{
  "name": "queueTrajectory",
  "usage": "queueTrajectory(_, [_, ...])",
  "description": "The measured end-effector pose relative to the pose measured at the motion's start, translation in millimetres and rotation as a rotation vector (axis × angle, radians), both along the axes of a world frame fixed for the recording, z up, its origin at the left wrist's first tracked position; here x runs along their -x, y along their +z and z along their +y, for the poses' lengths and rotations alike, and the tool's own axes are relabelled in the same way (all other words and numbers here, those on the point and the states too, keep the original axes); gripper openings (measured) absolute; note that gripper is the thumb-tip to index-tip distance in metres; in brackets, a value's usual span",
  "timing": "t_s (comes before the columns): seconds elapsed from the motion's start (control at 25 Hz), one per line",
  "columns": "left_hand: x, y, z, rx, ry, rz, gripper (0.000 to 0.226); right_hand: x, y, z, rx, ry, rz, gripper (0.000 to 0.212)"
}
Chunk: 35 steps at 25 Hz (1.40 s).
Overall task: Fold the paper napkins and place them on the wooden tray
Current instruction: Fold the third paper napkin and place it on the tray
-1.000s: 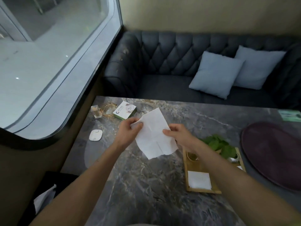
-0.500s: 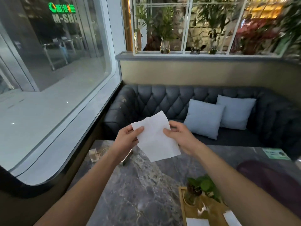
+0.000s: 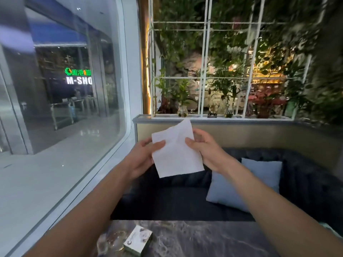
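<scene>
- The paper napkin (image 3: 176,151) is up in the air in front of the sofa (image 3: 306,182), well above the marble table (image 3: 204,238).
- The left hand (image 3: 141,158) pinches its left edge, thumb on the front; the right hand (image 3: 206,147) pinches the right edge likewise.
- It looks folded at least once already, though not finished, I'd judge.
- The wooden tray is out of view, so placing remains.
- A small box (image 3: 138,242) sits on the table's near corner.
</scene>
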State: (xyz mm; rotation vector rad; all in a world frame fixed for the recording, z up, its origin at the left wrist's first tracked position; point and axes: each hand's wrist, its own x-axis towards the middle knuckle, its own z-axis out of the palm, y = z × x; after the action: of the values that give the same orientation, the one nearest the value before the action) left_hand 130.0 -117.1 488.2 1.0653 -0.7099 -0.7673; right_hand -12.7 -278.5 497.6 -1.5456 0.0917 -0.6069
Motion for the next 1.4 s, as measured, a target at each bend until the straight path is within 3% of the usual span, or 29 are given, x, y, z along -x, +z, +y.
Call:
queueTrajectory(0.12, [-5,34,1,0.096,-0.034,0.024,0.052,0,30,3,0.037,-0.047,-0.056,0.027])
queueTrajectory(0.24, [-3,50,1,0.103,-0.051,-0.007,0.056,7,45,6,0.067,-0.092,-0.091,0.028])
queueTrajectory(0.52, [15,68,-1,0.052,-0.036,-0.059,0.028,23,70,13,0.109,-0.172,-0.153,0.028])
queueTrajectory(1.08, [22,144,9,0.174,0.077,-0.294,0.024,55,133,17,0.187,-0.132,-0.171,0.037])
queueTrajectory(1.4, [27,162,20,0.222,0.090,-0.343,0.015,58,152,24,0.234,-0.169,-0.217,0.024])
